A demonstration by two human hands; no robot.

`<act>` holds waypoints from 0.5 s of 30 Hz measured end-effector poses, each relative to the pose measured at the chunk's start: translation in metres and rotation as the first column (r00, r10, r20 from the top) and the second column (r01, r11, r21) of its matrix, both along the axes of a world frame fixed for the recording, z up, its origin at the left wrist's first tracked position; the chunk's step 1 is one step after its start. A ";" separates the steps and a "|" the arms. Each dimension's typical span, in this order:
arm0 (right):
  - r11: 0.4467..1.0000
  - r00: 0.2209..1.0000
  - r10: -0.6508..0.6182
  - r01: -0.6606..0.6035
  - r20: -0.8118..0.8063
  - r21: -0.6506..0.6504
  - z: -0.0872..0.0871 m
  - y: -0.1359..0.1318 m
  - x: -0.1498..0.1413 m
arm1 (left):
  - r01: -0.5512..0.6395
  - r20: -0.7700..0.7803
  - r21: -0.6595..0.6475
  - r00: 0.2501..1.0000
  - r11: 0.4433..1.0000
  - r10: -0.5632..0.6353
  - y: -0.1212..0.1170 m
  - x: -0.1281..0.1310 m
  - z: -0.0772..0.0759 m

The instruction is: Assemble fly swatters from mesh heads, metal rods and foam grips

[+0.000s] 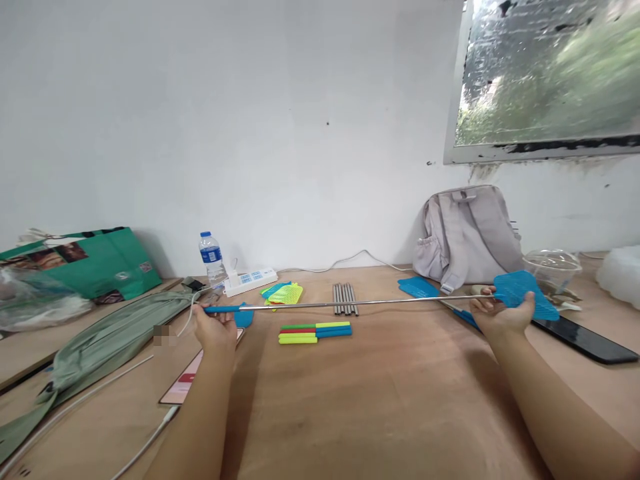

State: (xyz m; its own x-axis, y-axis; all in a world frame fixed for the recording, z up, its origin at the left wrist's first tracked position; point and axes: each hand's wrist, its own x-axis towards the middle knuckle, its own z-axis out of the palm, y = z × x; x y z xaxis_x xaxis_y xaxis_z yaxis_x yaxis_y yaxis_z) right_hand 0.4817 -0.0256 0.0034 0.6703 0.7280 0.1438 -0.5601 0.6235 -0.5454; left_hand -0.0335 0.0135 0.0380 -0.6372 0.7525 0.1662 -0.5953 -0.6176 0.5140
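Observation:
A telescopic fly swatter [375, 303] is stretched out across the view, its thin metal rod nearly level above the table. My left hand [216, 327] is closed around its blue handle. At the other end, my right hand [504, 319] grips the swatter by the base of its blue mesh head [523, 293]. Below the rod lie several coloured handles [315, 333] in green, red, yellow and blue, side by side. Behind them are several grey metal rods [345, 299] in a row and a small pile of yellow and blue swatter heads [283, 294].
To the left are a phone [183, 383], a green-grey strap bag [110, 340] and a green bag [105, 263]. A water bottle [213, 260] and a power strip [251, 282] stand near the wall. On the right are a grey backpack [470, 233], a plastic cup [553, 267] and a black device [587, 340].

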 end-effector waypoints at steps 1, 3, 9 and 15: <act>1.000 0.999 0.014 -0.014 -0.032 -0.001 -0.001 -0.001 0.001 | 0.001 0.006 -0.010 1.000 1.000 -0.001 -0.001 0.000 0.000; 1.000 0.998 0.000 -0.001 -0.062 -0.016 0.000 -0.002 0.002 | 0.008 0.017 -0.044 1.000 0.999 -0.007 -0.002 0.000 0.002; 0.988 0.989 -0.146 0.145 -0.005 -0.053 0.007 0.000 -0.006 | 0.012 0.068 -0.030 0.998 0.999 -0.010 -0.008 0.006 0.007; 0.997 0.997 -0.046 0.050 0.059 -0.063 0.006 0.009 -0.039 | 0.010 0.001 0.053 1.000 0.999 -0.010 -0.004 0.026 -0.002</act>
State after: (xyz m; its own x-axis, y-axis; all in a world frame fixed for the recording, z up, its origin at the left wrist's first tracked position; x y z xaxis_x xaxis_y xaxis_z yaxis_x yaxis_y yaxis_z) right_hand 0.4428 -0.0167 0.0099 0.6966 0.7043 0.1368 -0.4970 0.6112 -0.6160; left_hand -0.0076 0.0092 0.0363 -0.6302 0.7489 0.2050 -0.6022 -0.6381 0.4798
